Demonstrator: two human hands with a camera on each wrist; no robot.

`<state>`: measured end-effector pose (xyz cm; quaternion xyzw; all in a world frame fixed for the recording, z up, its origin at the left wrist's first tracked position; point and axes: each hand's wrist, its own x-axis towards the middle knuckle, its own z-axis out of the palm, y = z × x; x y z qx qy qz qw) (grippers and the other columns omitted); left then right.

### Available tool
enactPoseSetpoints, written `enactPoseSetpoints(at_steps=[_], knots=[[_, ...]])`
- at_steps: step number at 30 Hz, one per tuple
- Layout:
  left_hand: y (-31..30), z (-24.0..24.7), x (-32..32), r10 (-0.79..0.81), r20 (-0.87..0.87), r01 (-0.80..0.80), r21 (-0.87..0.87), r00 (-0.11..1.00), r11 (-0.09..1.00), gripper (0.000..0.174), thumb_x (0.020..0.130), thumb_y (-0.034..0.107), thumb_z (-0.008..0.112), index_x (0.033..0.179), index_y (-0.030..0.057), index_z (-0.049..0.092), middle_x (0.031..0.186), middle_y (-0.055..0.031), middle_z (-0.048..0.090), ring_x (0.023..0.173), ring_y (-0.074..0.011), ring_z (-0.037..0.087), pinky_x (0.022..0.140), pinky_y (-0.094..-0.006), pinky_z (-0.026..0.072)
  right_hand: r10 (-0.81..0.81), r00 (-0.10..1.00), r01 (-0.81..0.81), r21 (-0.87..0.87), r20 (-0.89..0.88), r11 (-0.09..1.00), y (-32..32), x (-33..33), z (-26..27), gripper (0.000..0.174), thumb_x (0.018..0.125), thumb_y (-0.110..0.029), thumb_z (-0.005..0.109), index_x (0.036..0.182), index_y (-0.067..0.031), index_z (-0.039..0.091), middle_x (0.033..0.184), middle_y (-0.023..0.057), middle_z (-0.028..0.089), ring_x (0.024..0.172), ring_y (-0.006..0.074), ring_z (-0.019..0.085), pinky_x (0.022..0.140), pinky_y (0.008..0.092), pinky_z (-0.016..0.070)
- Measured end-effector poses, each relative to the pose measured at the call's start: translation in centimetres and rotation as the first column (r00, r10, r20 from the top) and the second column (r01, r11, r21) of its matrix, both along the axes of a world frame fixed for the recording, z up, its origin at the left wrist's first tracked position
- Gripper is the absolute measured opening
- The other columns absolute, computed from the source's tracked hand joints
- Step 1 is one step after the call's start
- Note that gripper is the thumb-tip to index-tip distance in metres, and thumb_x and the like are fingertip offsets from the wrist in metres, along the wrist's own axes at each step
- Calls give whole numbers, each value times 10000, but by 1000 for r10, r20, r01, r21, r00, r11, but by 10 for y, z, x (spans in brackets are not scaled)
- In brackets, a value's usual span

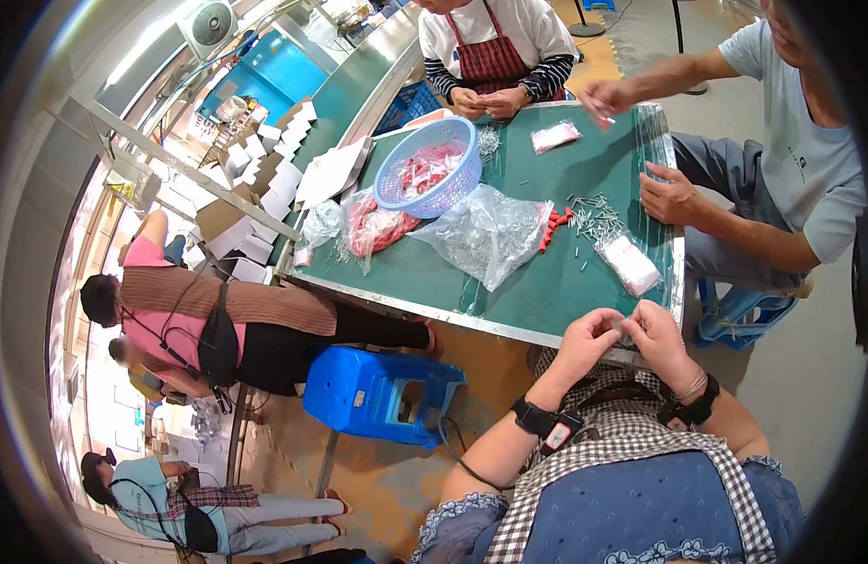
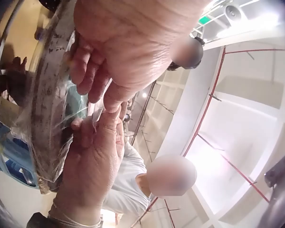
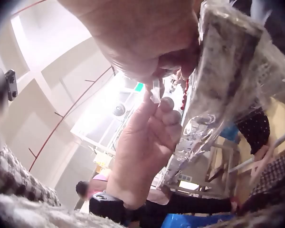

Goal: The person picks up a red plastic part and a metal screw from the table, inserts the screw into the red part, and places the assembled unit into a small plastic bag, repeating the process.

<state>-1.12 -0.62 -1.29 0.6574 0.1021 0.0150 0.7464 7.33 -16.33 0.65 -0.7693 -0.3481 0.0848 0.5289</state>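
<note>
My left hand and right hand meet over the near table edge, fingertips together. Between them they pinch a small clear plastic piece, which looks like thin film; most of it is hidden by fingers. In the left wrist view, the left hand comes from above, its thumb and index finger close against the right hand's fingertips. Just beyond on the green table lie a white-and-pink pack and a heap of small metal pins. Red pieces spill beside a clear bag.
A blue basket of red pieces stands farther back. One person sits at the right and another works across the table. A blue stool stands at lower left; white boxes fill the left side.
</note>
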Motion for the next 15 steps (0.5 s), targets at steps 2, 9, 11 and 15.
enactPoseSetpoints(at_steps=[2,9,11,15], knots=[[-1,-2,0,1,4,-1,15,1000,1000,224,909,83,640,1125,34,603,840,42,566,687,-27,498,575,-184,423,-18,1000,18,-9,25,1000,2,0,0,243,864,-127,659,748,8,495,695,132,474,644,280,482,584,366,383],[-5,12,1,11,-60,-15,-71,998,997,210,934,146,632,1119,49,612,856,30,602,682,-32,543,591,-181,464,-19,1000,20,42,-13,999,3,-3,5,194,872,-123,652,781,15,551,730,134,517,686,280,528,606,360,416],[-5,10,1,16,-56,-19,-55,998,998,211,933,149,637,1119,52,613,850,30,600,677,-35,550,589,-180,472,10,1000,-8,82,-20,997,2,0,0,158,873,-112,646,817,21,583,758,126,546,706,266,546,625,346,429],[-4,3,1,91,-57,-96,-92,994,991,214,924,134,647,1117,47,614,830,34,584,666,-33,551,574,-178,486,142,980,-118,161,-142,980,-4,6,3,120,870,-84,640,904,30,653,823,94,606,747,208,576,669,309,450]])
